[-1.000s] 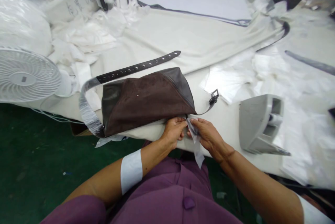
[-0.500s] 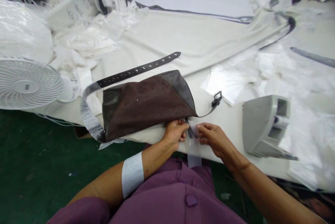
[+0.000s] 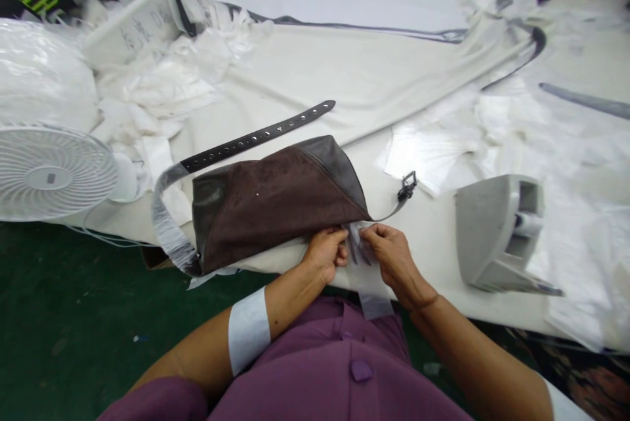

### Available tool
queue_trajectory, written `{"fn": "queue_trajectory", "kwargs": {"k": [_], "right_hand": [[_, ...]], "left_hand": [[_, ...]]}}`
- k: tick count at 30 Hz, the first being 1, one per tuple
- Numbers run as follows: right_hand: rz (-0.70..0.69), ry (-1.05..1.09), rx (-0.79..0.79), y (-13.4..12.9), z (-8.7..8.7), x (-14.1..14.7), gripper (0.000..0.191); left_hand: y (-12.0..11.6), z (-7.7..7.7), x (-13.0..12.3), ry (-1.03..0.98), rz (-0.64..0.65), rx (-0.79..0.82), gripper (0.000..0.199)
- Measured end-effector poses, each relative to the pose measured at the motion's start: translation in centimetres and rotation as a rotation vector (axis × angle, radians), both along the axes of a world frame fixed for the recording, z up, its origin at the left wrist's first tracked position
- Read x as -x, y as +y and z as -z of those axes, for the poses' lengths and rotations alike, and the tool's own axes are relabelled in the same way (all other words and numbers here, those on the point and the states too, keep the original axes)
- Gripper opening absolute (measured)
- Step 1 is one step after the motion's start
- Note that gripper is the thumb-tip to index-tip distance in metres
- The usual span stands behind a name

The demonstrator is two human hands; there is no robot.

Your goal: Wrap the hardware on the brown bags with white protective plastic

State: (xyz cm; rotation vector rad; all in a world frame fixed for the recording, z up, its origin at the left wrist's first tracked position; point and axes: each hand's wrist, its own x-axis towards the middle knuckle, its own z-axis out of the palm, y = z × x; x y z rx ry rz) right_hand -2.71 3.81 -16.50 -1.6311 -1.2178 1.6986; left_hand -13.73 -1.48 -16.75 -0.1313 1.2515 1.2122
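A dark brown handbag [image 3: 280, 198] with black end panels lies at the table's front edge. Its strap [image 3: 258, 138], punched with metal-rimmed holes, curves out at the left, partly wrapped in clear film. A short strap with a buckle [image 3: 406, 186] sticks out at the right. Below the bag's right corner, thin dark strips show through a piece of clear plastic film [image 3: 375, 300] that hangs over the edge. My left hand [image 3: 325, 254] is closed, its fingertips pinching at the film's left side by the strips. My right hand [image 3: 391, 257] pinches the film's right side.
A grey tape dispenser [image 3: 492, 234] stands to the right on the table [image 3: 295, 60]. At the left are a white fan [image 3: 54, 175] and a handwritten plastic bin [image 3: 132, 27]. White wrapping paper [image 3: 423, 152] is scattered at the right.
My right hand has moved a little left and up, closer to my left hand, and now pinches the film. The film's lower end has swung right. The bag stays put.
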Motion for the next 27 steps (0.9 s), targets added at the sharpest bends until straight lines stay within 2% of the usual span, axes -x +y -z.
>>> {"fn": "queue_trajectory", "kwargs": {"k": [5,10,15,18,22,27], "right_hand": [[0.094,0.002,0.006,0.6,0.2,-0.7,0.023],[0.067,0.047,0.007,0.6,0.1,-0.1,0.021],[-0.004,0.042,0.137,0.7,-0.5,-0.2,0.026],[-0.005,0.026,0.079,0.6,-0.2,-0.5,0.025],[0.118,-0.013,-0.045,0.4,0.6,-0.2,0.021],[0.148,-0.017,-0.075,0.5,1.3,0.3,0.021]], "left_hand": [[0.8,0.0,-0.1,-0.067,-0.013,0.008,0.017],[1.5,0.4,-0.5,-0.050,-0.064,0.070,0.021],[1.3,0.1,-0.7,0.039,-0.014,0.040,0.023],[1.3,-0.1,-0.8,0.104,0.000,-0.011,0.025],[1.5,-0.4,-1.0,0.107,-0.005,-0.024,0.028],[1.8,-0.7,-1.1,0.080,-0.012,-0.049,0.029]]}}
